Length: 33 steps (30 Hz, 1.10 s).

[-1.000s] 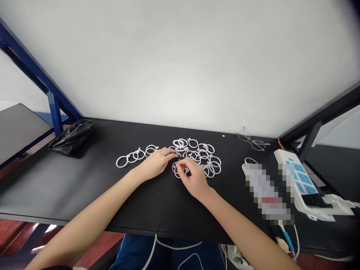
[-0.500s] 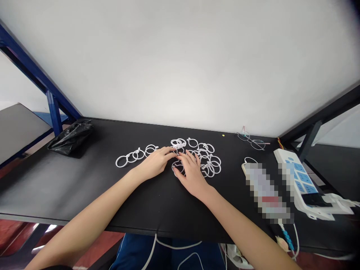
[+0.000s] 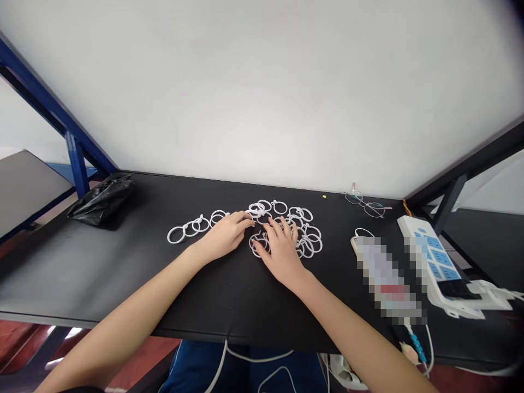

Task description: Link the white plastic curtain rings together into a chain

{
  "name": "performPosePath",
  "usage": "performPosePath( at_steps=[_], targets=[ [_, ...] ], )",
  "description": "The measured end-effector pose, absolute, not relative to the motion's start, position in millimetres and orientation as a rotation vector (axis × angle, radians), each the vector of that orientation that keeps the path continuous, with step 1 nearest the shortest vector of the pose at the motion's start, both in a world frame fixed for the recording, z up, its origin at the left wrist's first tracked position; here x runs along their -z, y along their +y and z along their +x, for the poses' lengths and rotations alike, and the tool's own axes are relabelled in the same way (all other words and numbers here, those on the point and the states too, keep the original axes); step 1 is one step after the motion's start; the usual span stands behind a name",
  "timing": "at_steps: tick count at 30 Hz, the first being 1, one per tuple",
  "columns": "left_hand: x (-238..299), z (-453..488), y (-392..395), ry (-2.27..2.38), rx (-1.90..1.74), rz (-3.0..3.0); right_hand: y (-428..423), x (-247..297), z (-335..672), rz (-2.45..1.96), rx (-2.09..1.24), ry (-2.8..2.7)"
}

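White curtain rings (image 3: 314,234), each a hoop with a small eyelet, lie in a loose, overlapping pile around my hands. My right hand (image 3: 282,248) rests over the middle of the pile, fingers spread and thumb across a pair of rings (image 3: 257,251) at its near left side. My left hand (image 3: 225,234) lies at the pile's left edge, fingers stretched out and touching the rings there. Left of it runs a short row of overlapping rings (image 3: 176,235), the closest partly hidden behind that hand. Some rings under my right palm are hidden.
On the right of the black table (image 3: 196,305) lie eyeglasses (image 3: 374,209), a blurred phone (image 3: 388,281) on a cable and a white power strip (image 3: 436,262). A crumpled black plastic bag (image 3: 102,201) sits at the left, by a blue metal frame (image 3: 77,164). A white wall stands behind.
My hands have drawn slightly apart: the left fingertips have shifted a little left, and the right fingers have spread wider over the rings. A few rings between them have shifted.
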<state>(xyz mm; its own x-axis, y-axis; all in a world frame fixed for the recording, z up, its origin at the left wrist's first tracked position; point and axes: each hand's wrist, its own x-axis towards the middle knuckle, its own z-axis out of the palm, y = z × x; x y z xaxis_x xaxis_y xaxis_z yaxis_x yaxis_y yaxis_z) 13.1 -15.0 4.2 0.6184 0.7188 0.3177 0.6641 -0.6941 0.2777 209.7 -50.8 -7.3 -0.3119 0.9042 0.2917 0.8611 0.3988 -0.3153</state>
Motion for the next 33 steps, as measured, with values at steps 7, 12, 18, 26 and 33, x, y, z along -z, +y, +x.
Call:
performPosePath(
  at_steps=[7, 12, 18, 26, 33],
  targets=[
    [0, 12, -15, 1.13, -0.634, 2.641, -51, 10, 210, -1.51, -0.125, -2.231],
    [-6, 14, -17, 1.109, -0.706, 2.496, -51, 9, 210, -1.524, -0.148, -2.241],
    [-15, 18, -18, 0.978, -0.836, 2.172, -52, 8, 210, -1.518, -0.154, -2.225],
    [-19, 19, -16, 0.819, -0.932, 1.599, -52, 4, 208, -1.464, -0.213, -2.152],
    [-22, 18, -19, 0.752, -0.952, 1.284, -51, 1, 207, -1.361, -0.281, -2.068]
  ],
)
